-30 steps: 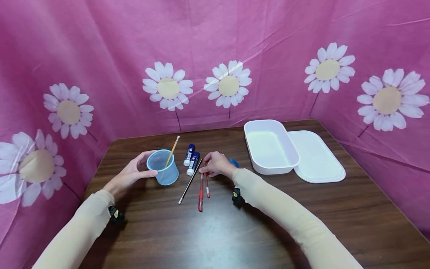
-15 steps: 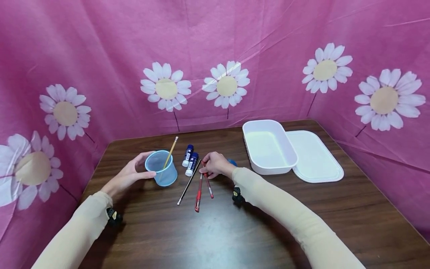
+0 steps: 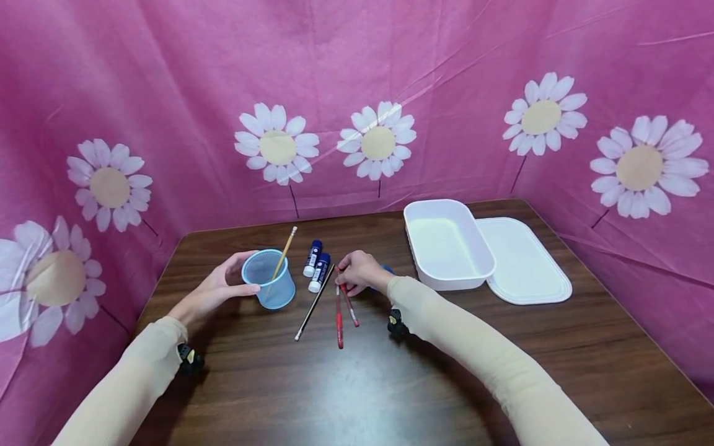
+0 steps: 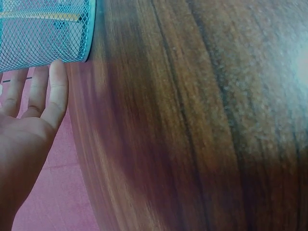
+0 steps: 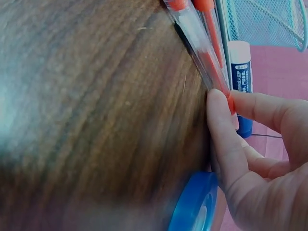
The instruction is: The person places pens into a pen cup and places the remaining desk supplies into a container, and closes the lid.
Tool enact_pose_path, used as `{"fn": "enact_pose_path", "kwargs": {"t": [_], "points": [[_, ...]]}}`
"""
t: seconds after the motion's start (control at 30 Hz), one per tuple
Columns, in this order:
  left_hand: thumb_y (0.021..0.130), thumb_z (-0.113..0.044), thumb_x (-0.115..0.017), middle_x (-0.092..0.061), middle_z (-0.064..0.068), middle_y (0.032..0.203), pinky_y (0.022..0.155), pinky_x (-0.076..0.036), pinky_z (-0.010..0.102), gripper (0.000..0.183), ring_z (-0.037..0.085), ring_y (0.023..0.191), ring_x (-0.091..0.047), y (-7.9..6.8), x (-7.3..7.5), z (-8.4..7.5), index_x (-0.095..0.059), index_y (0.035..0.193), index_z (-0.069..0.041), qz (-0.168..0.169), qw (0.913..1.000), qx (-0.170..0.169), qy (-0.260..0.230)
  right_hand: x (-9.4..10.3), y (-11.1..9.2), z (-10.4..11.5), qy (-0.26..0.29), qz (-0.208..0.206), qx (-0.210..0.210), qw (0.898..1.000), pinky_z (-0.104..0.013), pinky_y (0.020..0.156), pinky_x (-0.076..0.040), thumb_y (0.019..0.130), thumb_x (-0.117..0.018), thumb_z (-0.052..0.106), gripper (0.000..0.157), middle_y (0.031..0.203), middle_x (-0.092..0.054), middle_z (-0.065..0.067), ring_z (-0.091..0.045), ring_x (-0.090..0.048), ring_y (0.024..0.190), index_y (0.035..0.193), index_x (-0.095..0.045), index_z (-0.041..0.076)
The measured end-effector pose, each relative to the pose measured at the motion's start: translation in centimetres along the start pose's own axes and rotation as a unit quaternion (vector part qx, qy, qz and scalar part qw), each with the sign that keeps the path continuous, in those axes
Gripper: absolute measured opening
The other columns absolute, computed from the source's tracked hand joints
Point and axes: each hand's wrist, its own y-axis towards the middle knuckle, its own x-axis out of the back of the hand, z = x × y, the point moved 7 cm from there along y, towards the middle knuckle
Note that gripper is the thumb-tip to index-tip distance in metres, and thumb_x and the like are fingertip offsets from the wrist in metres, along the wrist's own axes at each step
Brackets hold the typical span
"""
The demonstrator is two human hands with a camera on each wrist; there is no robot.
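In the head view my left hand (image 3: 214,288) holds a light blue mesh pencil cup (image 3: 277,293), thumb at its near rim and fingers at the far side. A yellow pencil (image 3: 286,251) leans in the cup. My right hand (image 3: 359,272) pinches a red pen (image 5: 204,60) near its end between thumb and index finger. A second red pen (image 3: 350,308) lies close beside it, its upper end hidden by the hand. To the left of the pens rests a dark pencil (image 3: 313,305). In the left wrist view, the left fingertips (image 4: 57,72) meet the mesh wall.
Two blue-and-white glue sticks (image 3: 319,272) lie between cup and right hand. A blue tape roll (image 5: 195,204) is beside the right palm. Farther right stand a white plastic box (image 3: 449,282) and its lid (image 3: 527,260). A pink flowered cloth (image 3: 334,56) hangs behind the wooden table (image 3: 268,390).
The near end of the longer red pen swung slightly left, then right. The other red pen's near end shifted right. My left hand stays at the cup.
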Motion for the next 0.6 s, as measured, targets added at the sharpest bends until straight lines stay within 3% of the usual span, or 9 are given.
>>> {"fn": "enact_pose_path", "kwargs": {"t": [0.33,0.6], "points": [[0.090,-0.017,-0.079,-0.051,0.009,0.146,0.106,-0.037,0.024,0.072,0.023,0.136,-0.042,-0.15,-0.08,0.02,-0.042,0.152,-0.018,0.000,0.9997,0.009,-0.021,-0.04,-0.19,0.30,-0.016,0.002,0.027,1.000,-0.034,0.052,-0.061,0.090,-0.072,0.002,0.016,0.076,-0.068,-0.011,-0.019,-0.067,0.061,0.105,-0.067,0.000],[0.091,-0.018,-0.078,-0.052,0.012,0.143,0.102,-0.043,0.025,0.072,0.026,0.132,-0.046,-0.17,-0.01,-0.46,-0.041,0.152,-0.015,0.012,0.9995,0.011,-0.026,-0.14,0.15,-0.03,0.025,0.021,0.027,0.999,-0.037,0.054,-0.062,0.091,-0.069,0.002,0.021,0.082,-0.070,-0.011,-0.019,-0.066,0.061,0.112,-0.064,-0.001]]}}
